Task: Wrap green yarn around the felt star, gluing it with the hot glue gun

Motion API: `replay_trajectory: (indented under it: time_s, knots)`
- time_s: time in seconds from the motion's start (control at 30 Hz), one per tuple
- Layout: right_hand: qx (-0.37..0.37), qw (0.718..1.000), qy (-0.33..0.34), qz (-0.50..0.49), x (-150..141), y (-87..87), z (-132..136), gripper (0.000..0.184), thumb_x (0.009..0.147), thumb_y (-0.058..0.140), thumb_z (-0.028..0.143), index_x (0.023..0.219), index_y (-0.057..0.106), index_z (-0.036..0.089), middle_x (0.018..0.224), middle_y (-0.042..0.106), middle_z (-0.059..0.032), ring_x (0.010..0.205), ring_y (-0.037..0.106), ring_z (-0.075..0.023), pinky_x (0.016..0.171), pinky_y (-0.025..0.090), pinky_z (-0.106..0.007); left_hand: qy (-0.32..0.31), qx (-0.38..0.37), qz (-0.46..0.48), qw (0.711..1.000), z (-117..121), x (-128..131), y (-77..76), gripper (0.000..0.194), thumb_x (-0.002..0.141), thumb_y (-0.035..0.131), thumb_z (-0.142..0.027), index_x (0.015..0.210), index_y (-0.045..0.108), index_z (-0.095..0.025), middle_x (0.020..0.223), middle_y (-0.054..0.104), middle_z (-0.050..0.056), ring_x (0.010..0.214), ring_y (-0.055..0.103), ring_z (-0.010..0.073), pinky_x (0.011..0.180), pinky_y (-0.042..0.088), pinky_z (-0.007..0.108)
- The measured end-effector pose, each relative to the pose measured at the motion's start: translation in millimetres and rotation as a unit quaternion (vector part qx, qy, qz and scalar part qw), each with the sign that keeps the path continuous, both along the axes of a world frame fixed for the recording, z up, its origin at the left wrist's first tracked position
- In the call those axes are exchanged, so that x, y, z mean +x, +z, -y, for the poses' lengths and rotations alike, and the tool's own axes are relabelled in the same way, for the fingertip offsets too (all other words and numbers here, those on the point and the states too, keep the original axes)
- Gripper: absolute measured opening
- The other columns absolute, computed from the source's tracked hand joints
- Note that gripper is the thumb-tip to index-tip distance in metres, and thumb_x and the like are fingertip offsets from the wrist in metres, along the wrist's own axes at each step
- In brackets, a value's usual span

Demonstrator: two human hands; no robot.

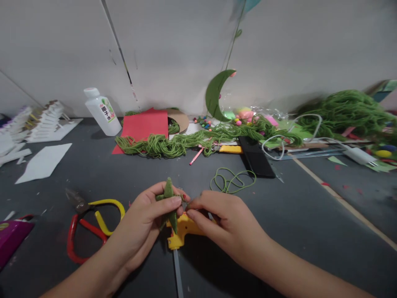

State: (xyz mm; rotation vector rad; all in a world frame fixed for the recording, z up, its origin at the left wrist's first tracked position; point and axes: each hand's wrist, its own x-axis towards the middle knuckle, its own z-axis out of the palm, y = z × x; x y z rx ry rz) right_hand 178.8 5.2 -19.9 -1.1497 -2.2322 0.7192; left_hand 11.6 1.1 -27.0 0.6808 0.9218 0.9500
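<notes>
My left hand (151,217) pinches a green felt star (169,192) between thumb and fingers, one of its points standing up. Close beside it, the fingertips of my right hand (225,213) are pressed together at the star's right side; what they pinch is too small to make out. Below both hands a yellow hot glue gun (182,234) lies on the dark table, partly hidden, with a glue stick (178,269) sticking out of its back towards me. Past my right hand lies a loose loop of green yarn (232,181).
Red-and-yellow-handled pliers (79,203) lie left of my forearm. Along the wall are a white bottle (104,114), red paper (144,126), a long bundle of green yarn (161,145), a black phone-like slab (256,157) and a white charger (359,155). A green felt crescent (214,95) hangs above.
</notes>
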Motion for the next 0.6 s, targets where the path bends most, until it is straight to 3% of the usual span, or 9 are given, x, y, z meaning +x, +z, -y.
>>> replay_trajectory:
  time_s: [0.23,0.43,0.53,0.6]
  knots:
    - [0.045,0.996,0.035,0.066,1,-3.9,-1,0.028,0.091,0.044,0.023,0.069,0.06,0.016,0.058,0.049,0.0027,0.054,0.046,-0.0091,0.052,0.031,-0.02,0.012,-0.009,0.023,1.0,-1,1,3.8,0.005,0.076,0.063,-0.013,0.072,0.064,-0.015,0.072,0.066,0.001,0.064,0.059,0.0076,0.066,0.047,0.017]
    - [0.072,0.99,0.007,0.117,7,-8.7,-12,0.024,0.089,0.045,0.023,0.076,0.063,0.015,0.06,0.051,0.0004,0.056,0.048,-0.012,0.054,0.033,-0.023,0.048,0.02,-0.022,0.998,-4,-1,-0.1,0.003,0.075,0.067,-0.016,0.075,0.064,-0.015,0.075,0.07,0.001,0.066,0.063,0.0085,0.065,0.05,0.017]
    - [0.136,0.984,-0.042,0.105,10,-10.9,-15,0.019,0.085,0.049,0.019,0.096,0.063,0.013,0.083,0.059,-0.0079,0.078,0.053,-0.0188,0.069,0.041,-0.03,0.089,0.026,-0.047,0.995,-9,-3,-0.8,0.005,0.074,0.068,-0.016,0.074,0.063,-0.015,0.076,0.071,0.001,0.068,0.064,0.0087,0.066,0.05,0.017]
    - [0.19,0.978,-0.046,0.076,9,-10.0,-13,0.019,0.084,0.048,0.016,0.097,0.061,0.013,0.095,0.058,-0.0114,0.088,0.051,-0.0212,0.077,0.04,-0.033,0.11,0.026,-0.052,0.992,-12,-5,-0.7,0.005,0.074,0.068,-0.016,0.074,0.063,-0.014,0.077,0.072,0.002,0.068,0.064,0.0084,0.066,0.05,0.016]
